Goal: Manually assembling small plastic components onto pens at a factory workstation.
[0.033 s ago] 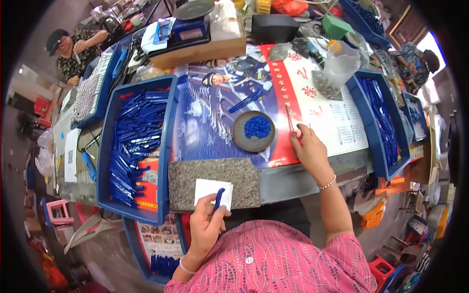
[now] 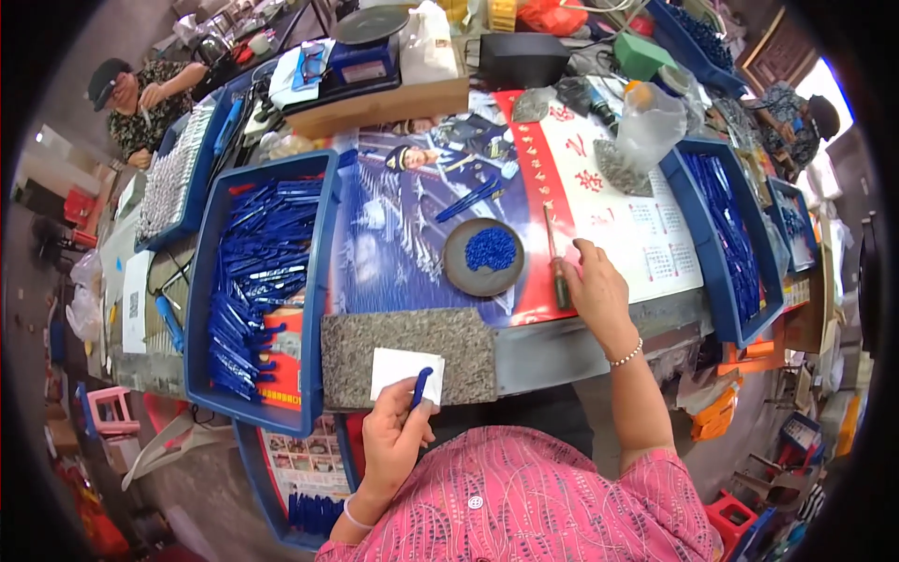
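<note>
My left hand (image 2: 398, 436) pinches a slim blue strip with a hooked tip (image 2: 422, 382) between thumb and fingers. Behind the strip lies a white paper pad (image 2: 393, 368), on a speckled grey stone slab (image 2: 468, 342) at the table's near edge. To the right, my right hand (image 2: 599, 286) hovers with fingers apart beside a thin-shafted tool with a dark green handle (image 2: 561, 290). Whether the thumb touches that handle, I cannot tell. A round dish (image 2: 456, 272) of small blue pieces (image 2: 492, 248) stands left of the tool, with a few blue strips (image 2: 468, 199) behind it.
Blue trays of blue strips flank the poster (image 2: 384, 272): one on the left (image 2: 328, 244), another on the right (image 2: 770, 304). A clear plastic bag (image 2: 651, 126) sits at the back right. Two people (image 2: 131, 112) (image 2: 796, 117) work at the far sides.
My right hand has opened and moved slightly right, off the green-handled tool, which now lies on the poster. My left hand still holds the blue strip.
</note>
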Demonstrator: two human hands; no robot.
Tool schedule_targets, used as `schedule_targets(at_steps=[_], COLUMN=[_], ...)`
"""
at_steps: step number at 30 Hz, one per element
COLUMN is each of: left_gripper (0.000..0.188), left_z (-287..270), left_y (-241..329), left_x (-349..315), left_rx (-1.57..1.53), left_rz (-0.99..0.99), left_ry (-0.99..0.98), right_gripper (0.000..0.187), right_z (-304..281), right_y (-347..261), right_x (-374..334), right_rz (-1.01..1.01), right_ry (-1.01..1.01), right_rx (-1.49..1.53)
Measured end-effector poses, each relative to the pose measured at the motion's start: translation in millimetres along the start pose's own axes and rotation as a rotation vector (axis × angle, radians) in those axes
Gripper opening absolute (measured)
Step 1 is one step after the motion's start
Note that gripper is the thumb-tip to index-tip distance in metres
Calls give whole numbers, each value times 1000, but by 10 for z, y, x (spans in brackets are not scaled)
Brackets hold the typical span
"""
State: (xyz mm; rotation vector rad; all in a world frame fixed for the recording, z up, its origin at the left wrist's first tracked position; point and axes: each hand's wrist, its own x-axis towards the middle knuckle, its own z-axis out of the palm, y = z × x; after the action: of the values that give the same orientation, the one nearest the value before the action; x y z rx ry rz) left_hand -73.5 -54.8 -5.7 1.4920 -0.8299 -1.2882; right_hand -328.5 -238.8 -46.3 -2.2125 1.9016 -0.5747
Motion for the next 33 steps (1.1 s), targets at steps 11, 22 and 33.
schedule_targets(at_steps=[11, 22, 33], left_gripper=[33, 20, 20], left_z=[-10, 7, 16], left_y=[39, 54, 128], left_x=[113, 190, 214], left_rx=[-488, -509, -720], left_rz=[-246, -339, -431], left_ry=[-297, -271, -203], right_gripper=[34, 9, 19], right_z=[107, -600, -351], right_y=[514, -625, -1006], right_x=[329, -489, -810], right_rz=[-59, 141, -406], right_ry=[-243, -448, -531], right_rx=[-388, 1350, 598])
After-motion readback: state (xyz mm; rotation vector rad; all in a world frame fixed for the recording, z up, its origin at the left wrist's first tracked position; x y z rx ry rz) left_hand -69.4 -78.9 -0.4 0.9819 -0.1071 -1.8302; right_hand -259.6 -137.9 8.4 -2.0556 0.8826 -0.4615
